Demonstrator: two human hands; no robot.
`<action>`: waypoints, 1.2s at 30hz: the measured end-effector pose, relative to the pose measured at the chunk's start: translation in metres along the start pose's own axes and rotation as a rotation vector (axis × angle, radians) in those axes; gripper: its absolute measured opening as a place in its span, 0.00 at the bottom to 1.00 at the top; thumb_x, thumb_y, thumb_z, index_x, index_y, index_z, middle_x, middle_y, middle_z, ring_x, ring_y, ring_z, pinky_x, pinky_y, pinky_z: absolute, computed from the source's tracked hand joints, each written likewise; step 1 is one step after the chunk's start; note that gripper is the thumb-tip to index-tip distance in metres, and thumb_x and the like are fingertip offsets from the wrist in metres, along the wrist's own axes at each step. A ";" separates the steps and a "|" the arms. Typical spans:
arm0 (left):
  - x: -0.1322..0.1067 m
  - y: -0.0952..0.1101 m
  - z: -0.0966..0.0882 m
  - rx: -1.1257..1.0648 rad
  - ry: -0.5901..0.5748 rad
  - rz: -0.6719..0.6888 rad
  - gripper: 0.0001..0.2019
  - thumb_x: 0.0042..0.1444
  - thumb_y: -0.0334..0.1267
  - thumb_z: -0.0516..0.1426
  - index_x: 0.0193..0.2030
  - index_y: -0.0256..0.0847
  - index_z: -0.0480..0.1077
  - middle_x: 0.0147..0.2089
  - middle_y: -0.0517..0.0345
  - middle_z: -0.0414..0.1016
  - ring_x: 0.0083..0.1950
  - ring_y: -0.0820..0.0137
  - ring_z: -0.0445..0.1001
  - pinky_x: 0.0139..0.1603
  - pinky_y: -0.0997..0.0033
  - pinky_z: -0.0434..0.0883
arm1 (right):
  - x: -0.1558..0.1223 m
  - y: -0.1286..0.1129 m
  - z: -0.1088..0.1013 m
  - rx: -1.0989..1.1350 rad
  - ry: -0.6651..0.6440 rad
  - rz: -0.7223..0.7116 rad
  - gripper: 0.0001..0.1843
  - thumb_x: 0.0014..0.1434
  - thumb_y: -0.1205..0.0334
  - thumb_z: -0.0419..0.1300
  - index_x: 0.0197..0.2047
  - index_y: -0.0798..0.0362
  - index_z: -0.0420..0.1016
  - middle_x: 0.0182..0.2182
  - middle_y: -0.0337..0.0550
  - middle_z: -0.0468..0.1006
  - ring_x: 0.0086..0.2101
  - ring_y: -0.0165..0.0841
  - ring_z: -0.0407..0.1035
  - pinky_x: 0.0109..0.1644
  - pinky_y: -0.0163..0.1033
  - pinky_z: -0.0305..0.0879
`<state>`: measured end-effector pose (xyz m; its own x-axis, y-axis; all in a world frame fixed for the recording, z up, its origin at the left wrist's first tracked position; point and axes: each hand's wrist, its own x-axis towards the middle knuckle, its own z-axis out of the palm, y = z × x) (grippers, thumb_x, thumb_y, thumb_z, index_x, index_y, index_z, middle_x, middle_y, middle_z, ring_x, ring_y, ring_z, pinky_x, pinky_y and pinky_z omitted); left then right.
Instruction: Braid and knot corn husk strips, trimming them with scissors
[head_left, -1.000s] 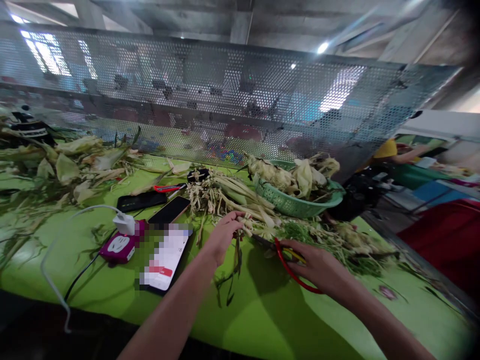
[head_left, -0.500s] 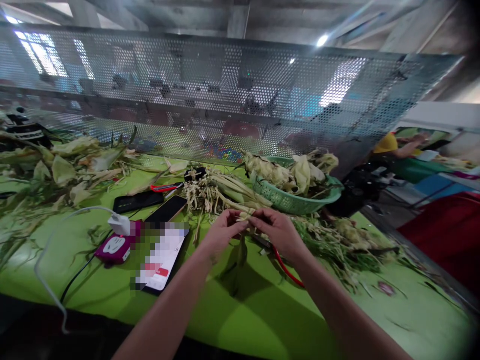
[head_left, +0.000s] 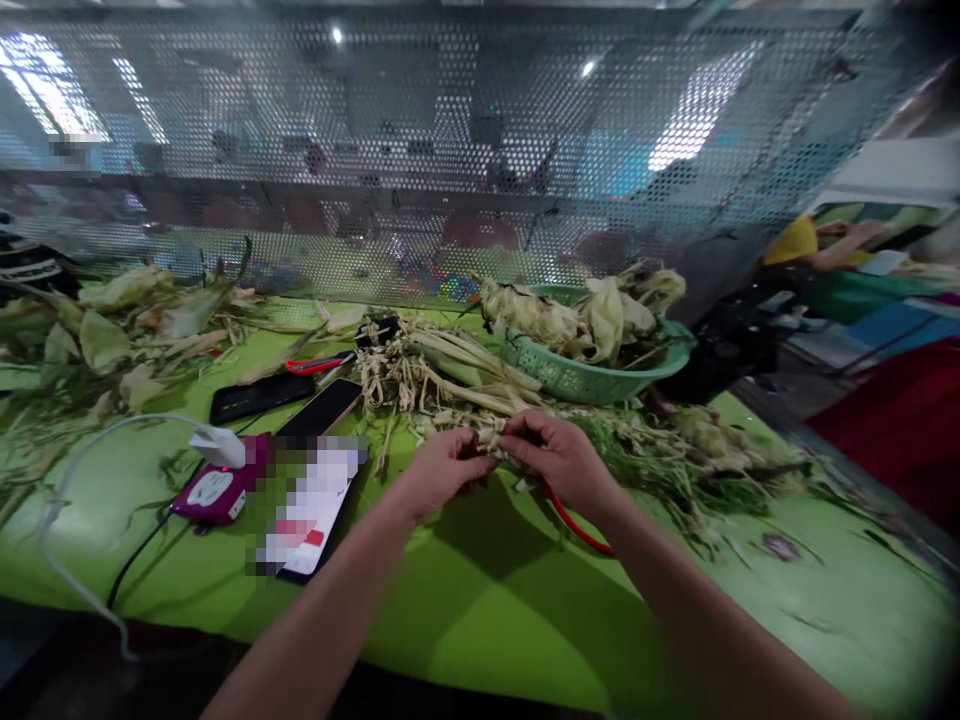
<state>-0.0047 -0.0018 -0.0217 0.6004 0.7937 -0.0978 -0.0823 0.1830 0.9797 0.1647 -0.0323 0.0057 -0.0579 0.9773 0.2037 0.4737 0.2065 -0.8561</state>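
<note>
— How do the hands stand?

— Your left hand pinches the pale piece between thumb and fingertips, and your right hand pinches it from the other side. The piece is just above the table, in front of the bundle.

— And the red handle?

— It curves out below your right palm. Whether your lower fingers grip it, you can't tell; they're hidden.

— What could go wrong?

— The piece looks small, so your fingertips, crowded together, could lose it or tear it if you pull unevenly. The handle could slip from your palm if your attention is all in the pinch. Its far end is out of sight, so it could nick you if that end is sharp. A wide sweep of your left arm might knock the lit phone beside it.

— How many of each?

— You have two hands, one piece between them, one red handle, one bundle, one basket, one power strip with one plug, one red tool, one lit phone, one dark phone and one black slab, phone or case. The husks are too tangled to count.
</note>
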 end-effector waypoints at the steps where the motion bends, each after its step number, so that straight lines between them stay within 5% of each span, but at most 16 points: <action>1: 0.000 0.001 0.002 -0.007 0.009 0.001 0.15 0.44 0.46 0.64 0.29 0.36 0.67 0.22 0.63 0.66 0.22 0.80 0.61 0.24 0.78 0.58 | 0.000 0.000 0.000 -0.013 0.008 -0.007 0.11 0.54 0.55 0.61 0.28 0.54 0.72 0.22 0.36 0.69 0.25 0.28 0.61 0.29 0.33 0.57; 7: 0.001 0.006 0.004 -0.230 0.164 0.065 0.15 0.46 0.43 0.64 0.40 0.39 0.73 0.38 0.56 0.73 0.34 0.77 0.68 0.33 0.79 0.64 | -0.001 -0.005 0.001 0.186 0.237 0.016 0.13 0.56 0.53 0.59 0.40 0.52 0.70 0.32 0.39 0.72 0.28 0.28 0.63 0.31 0.33 0.61; 12: 0.002 0.005 -0.003 -0.335 0.312 0.098 0.14 0.44 0.43 0.65 0.37 0.40 0.73 0.36 0.59 0.72 0.31 0.77 0.68 0.31 0.77 0.66 | -0.003 0.003 0.010 0.158 0.000 0.063 0.12 0.55 0.53 0.60 0.36 0.54 0.71 0.28 0.39 0.71 0.27 0.29 0.63 0.29 0.33 0.60; 15: 0.002 0.004 -0.004 -0.340 0.304 0.119 0.14 0.46 0.44 0.64 0.38 0.40 0.71 0.38 0.58 0.72 0.33 0.76 0.69 0.32 0.75 0.68 | -0.003 0.010 0.016 0.082 -0.101 0.036 0.11 0.52 0.55 0.62 0.34 0.54 0.73 0.28 0.40 0.75 0.30 0.32 0.66 0.33 0.35 0.62; 22: 0.002 0.006 -0.002 -0.177 0.305 0.126 0.14 0.49 0.44 0.61 0.40 0.41 0.69 0.37 0.58 0.72 0.33 0.74 0.69 0.31 0.74 0.68 | -0.004 0.008 0.014 -0.085 -0.071 -0.024 0.07 0.55 0.59 0.58 0.30 0.53 0.74 0.25 0.38 0.73 0.27 0.32 0.64 0.32 0.36 0.58; 29: 0.006 0.000 -0.004 -0.201 0.249 0.153 0.16 0.49 0.41 0.62 0.44 0.39 0.70 0.41 0.54 0.75 0.37 0.72 0.71 0.38 0.73 0.68 | -0.002 0.009 0.011 0.122 -0.127 0.084 0.10 0.56 0.55 0.58 0.29 0.53 0.69 0.22 0.35 0.66 0.24 0.28 0.58 0.29 0.34 0.55; 36: 0.008 0.003 -0.005 -0.199 0.181 0.141 0.16 0.49 0.38 0.62 0.45 0.37 0.70 0.41 0.52 0.76 0.37 0.72 0.71 0.39 0.72 0.68 | -0.004 0.004 0.010 0.153 -0.047 0.124 0.11 0.56 0.54 0.58 0.29 0.53 0.67 0.21 0.34 0.62 0.22 0.26 0.54 0.25 0.33 0.51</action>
<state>-0.0040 0.0075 -0.0207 0.4222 0.9065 -0.0105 -0.3201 0.1599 0.9338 0.1580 -0.0348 -0.0032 -0.0496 0.9961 0.0728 0.3411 0.0854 -0.9361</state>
